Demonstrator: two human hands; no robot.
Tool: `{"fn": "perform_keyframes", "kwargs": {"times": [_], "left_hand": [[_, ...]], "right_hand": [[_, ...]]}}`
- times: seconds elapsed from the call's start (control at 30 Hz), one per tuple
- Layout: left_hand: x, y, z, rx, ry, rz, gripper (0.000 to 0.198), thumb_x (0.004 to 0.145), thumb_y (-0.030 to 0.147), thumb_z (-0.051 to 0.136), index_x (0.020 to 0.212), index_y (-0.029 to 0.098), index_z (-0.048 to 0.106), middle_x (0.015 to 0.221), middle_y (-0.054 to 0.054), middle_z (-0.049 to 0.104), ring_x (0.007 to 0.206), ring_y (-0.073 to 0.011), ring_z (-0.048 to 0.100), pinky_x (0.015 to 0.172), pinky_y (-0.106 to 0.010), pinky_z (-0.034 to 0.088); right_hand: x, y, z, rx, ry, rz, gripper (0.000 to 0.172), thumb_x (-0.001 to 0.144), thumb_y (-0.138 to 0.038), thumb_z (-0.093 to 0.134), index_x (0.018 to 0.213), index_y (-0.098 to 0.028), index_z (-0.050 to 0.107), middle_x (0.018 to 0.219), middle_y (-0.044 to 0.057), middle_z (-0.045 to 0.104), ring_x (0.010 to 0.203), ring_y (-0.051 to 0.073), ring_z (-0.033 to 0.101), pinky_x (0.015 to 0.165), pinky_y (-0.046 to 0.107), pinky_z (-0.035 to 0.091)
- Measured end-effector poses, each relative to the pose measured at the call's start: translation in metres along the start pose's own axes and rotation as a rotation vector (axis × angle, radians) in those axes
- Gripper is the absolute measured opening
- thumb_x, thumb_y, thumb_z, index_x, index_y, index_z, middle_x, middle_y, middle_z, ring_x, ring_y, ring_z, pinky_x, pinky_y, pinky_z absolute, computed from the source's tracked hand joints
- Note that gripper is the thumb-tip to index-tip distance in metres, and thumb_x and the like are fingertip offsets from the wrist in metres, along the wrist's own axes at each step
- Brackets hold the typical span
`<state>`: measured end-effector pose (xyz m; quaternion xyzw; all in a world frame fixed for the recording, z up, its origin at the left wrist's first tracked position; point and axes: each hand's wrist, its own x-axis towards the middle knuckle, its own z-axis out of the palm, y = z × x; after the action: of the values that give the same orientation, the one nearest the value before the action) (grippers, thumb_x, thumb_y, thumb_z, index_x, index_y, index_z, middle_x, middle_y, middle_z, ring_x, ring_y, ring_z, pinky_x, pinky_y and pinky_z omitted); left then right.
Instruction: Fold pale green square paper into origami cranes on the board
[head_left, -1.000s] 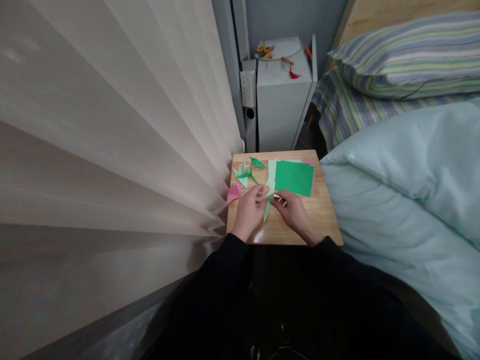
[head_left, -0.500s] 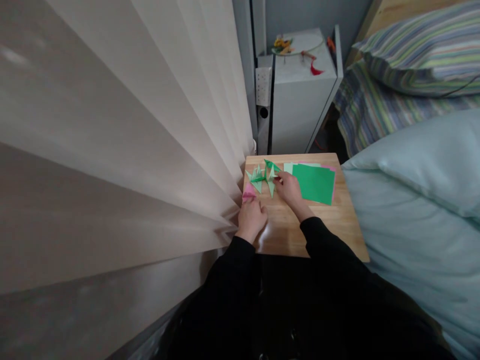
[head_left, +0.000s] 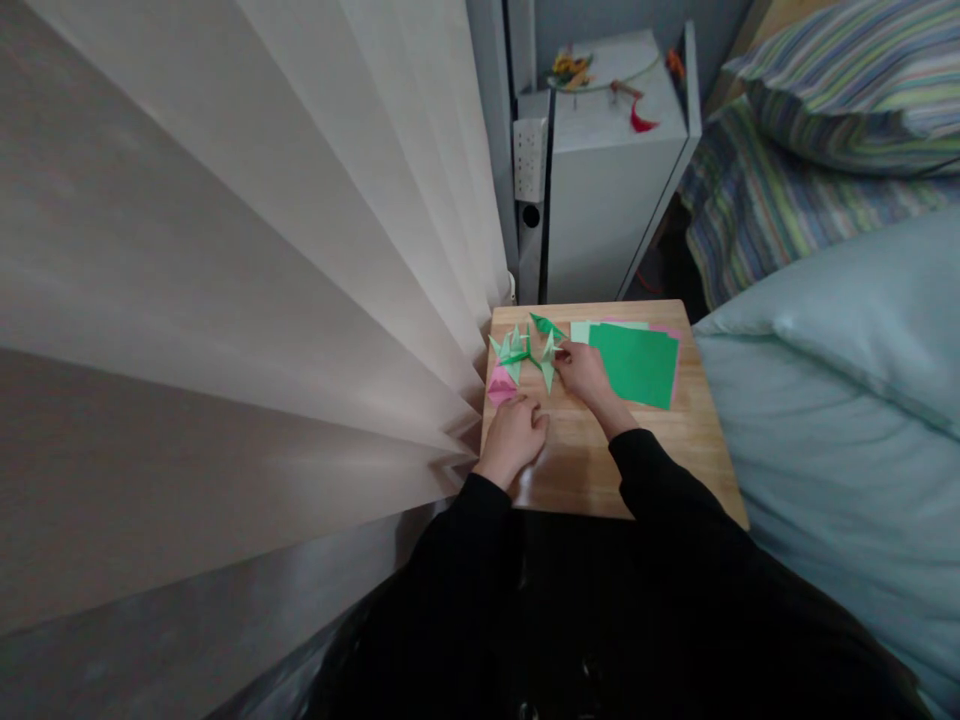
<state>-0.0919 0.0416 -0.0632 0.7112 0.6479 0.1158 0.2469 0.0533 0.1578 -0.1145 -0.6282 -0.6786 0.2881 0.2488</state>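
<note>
On a small wooden table [head_left: 645, 450] lie several folded green paper figures [head_left: 517, 352] at the back left and a stack of green and pink paper squares [head_left: 637, 362] at the back right. My right hand [head_left: 583, 372] reaches to a pale green folded figure [head_left: 548, 358] and pinches it at its edge. My left hand [head_left: 517, 436] rests curled on the table near the left edge, just below a pink folded piece [head_left: 499, 385]; nothing shows in it.
A pleated cream curtain [head_left: 262, 280] hangs along the table's left side. Behind the table stands a white cabinet [head_left: 600, 170] with small trinkets on top. A pale blue duvet [head_left: 847, 400] and a striped pillow [head_left: 855, 90] lie to the right.
My right hand carried the pale green figure from the table's middle to the back left beside the other figures. My left hand let go and settled by the pink piece.
</note>
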Motion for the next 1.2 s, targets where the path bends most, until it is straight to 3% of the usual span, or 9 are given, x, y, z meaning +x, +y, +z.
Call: {"fn": "perform_keyframes", "kwargs": {"times": [0.13, 0.33, 0.5, 0.63, 0.7, 0.87, 0.97, 1.07, 1.2], "left_hand": [[0.001, 0.009, 0.003, -0.008, 0.024, 0.038, 0.018, 0.095, 0.021, 0.057, 0.098, 0.014, 0.073, 0.106, -0.013, 0.075, 0.106, -0.0274, 0.069, 0.099, -0.039, 0.052], [0.015, 0.043, 0.021, -0.044, 0.018, 0.122, 0.019, 0.096, 0.021, 0.055, 0.1, 0.016, 0.073, 0.108, -0.012, 0.076, 0.106, -0.0249, 0.07, 0.101, -0.037, 0.053], [0.021, 0.063, 0.038, -0.019, 0.021, 0.121, 0.03, 0.096, 0.014, 0.049, 0.118, 0.008, 0.068, 0.137, -0.021, 0.065, 0.124, -0.0282, 0.065, 0.108, -0.038, 0.051], [0.023, 0.063, 0.046, 0.146, -0.017, 0.099, 0.054, 0.098, 0.015, 0.045, 0.15, 0.004, 0.044, 0.164, -0.024, 0.039, 0.134, -0.0304, 0.06, 0.108, -0.04, 0.051], [0.024, 0.064, 0.048, 0.226, -0.062, 0.1, 0.059, 0.097, 0.015, 0.045, 0.155, 0.005, 0.037, 0.166, -0.023, 0.037, 0.128, -0.0309, 0.064, 0.103, -0.041, 0.054], [0.023, 0.071, 0.045, 0.351, -0.07, 0.115, 0.036, 0.099, 0.016, 0.041, 0.129, 0.011, 0.06, 0.131, -0.019, 0.065, 0.104, -0.0298, 0.07, 0.084, -0.041, 0.057], [0.025, 0.07, 0.042, 0.365, -0.049, 0.119, 0.026, 0.1, 0.017, 0.042, 0.108, 0.015, 0.067, 0.111, -0.014, 0.068, 0.105, -0.0296, 0.067, 0.085, -0.04, 0.055], [0.029, 0.067, 0.043, 0.377, -0.007, 0.104, 0.022, 0.098, 0.016, 0.046, 0.105, 0.015, 0.067, 0.11, -0.014, 0.067, 0.109, -0.03, 0.063, 0.091, -0.041, 0.053], [0.035, 0.062, 0.047, 0.375, 0.066, 0.122, 0.029, 0.098, 0.021, 0.053, 0.123, 0.014, 0.064, 0.128, -0.016, 0.064, 0.119, -0.0322, 0.057, 0.102, -0.045, 0.049]], "right_hand": [[-0.009, 0.007, -0.017, -0.073, -0.011, 0.017, 0.041, 0.088, -0.014, 0.062, 0.128, -0.013, 0.069, 0.114, 0.013, 0.078, 0.103, 0.026, 0.072, 0.092, 0.034, 0.054], [-0.052, 0.038, -0.078, -0.267, -0.067, -0.012, 0.032, 0.089, -0.013, 0.065, 0.12, -0.011, 0.072, 0.121, 0.018, 0.074, 0.112, 0.029, 0.07, 0.099, 0.039, 0.052], [-0.097, 0.066, -0.108, -0.346, -0.163, -0.086, 0.029, 0.091, -0.021, 0.069, 0.119, -0.013, 0.072, 0.127, 0.015, 0.073, 0.123, 0.03, 0.065, 0.107, 0.041, 0.049], [-0.108, 0.08, -0.108, -0.426, -0.15, -0.155, 0.044, 0.095, -0.025, 0.065, 0.138, -0.014, 0.063, 0.153, 0.017, 0.057, 0.141, 0.035, 0.051, 0.114, 0.052, 0.043], [-0.107, 0.08, -0.104, -0.477, -0.17, -0.22, 0.046, 0.098, -0.026, 0.062, 0.143, -0.016, 0.059, 0.159, 0.016, 0.051, 0.146, 0.035, 0.045, 0.116, 0.056, 0.04], [-0.106, 0.071, -0.099, -0.55, -0.278, -0.24, 0.048, 0.098, -0.028, 0.062, 0.146, -0.019, 0.058, 0.164, 0.017, 0.043, 0.15, 0.039, 0.039, 0.118, 0.062, 0.034], [-0.108, 0.068, -0.099, -0.569, -0.291, -0.201, 0.051, 0.098, -0.029, 0.063, 0.148, -0.019, 0.055, 0.163, 0.018, 0.044, 0.149, 0.038, 0.04, 0.117, 0.062, 0.035], [-0.108, 0.067, -0.098, -0.574, -0.264, -0.188, 0.05, 0.098, -0.029, 0.063, 0.146, -0.018, 0.056, 0.161, 0.02, 0.046, 0.147, 0.038, 0.043, 0.115, 0.059, 0.037], [-0.111, 0.059, -0.091, -0.556, -0.288, -0.244, 0.045, 0.099, -0.028, 0.062, 0.142, -0.02, 0.06, 0.161, 0.019, 0.046, 0.148, 0.037, 0.041, 0.116, 0.058, 0.036]]}}
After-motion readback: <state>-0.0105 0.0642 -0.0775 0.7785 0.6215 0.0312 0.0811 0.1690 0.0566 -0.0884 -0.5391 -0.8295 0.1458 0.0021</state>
